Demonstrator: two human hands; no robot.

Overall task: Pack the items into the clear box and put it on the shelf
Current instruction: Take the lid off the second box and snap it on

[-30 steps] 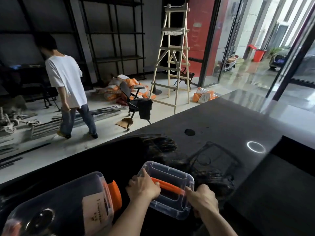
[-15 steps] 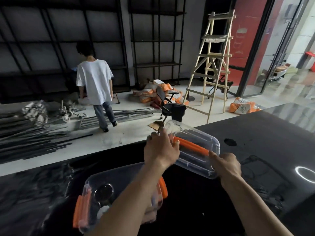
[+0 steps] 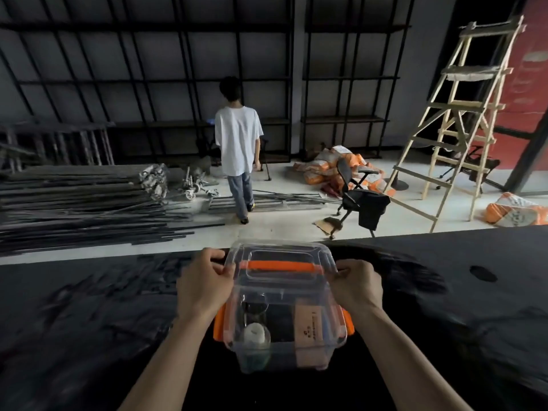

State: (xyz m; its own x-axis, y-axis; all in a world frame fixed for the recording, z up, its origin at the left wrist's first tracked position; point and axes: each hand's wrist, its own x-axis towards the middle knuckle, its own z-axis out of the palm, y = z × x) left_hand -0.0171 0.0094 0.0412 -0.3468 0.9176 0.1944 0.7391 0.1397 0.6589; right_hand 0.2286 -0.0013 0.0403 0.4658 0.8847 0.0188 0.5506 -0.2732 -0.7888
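Note:
The clear box (image 3: 284,355) with orange side latches stands on the black counter (image 3: 89,321) right in front of me. Inside it I see a white roll, a dark round item and a brown cardboard packet. The clear lid (image 3: 280,272) with its orange handle is held over the box, its far edge raised. My left hand (image 3: 204,287) grips the lid's left edge and my right hand (image 3: 354,284) grips its right edge. Black metal shelves (image 3: 344,120) line the far wall.
A person in a white T-shirt (image 3: 238,140) stands on the floor beyond the counter, back to me. Metal rods (image 3: 83,203) lie at left, an office chair (image 3: 360,200) and orange sacks (image 3: 329,167) in the middle, a wooden ladder (image 3: 456,120) at right.
The lid has moved from the right, above the counter, to over the box, still in both hands. My view has swung left. The person has walked toward the shelves.

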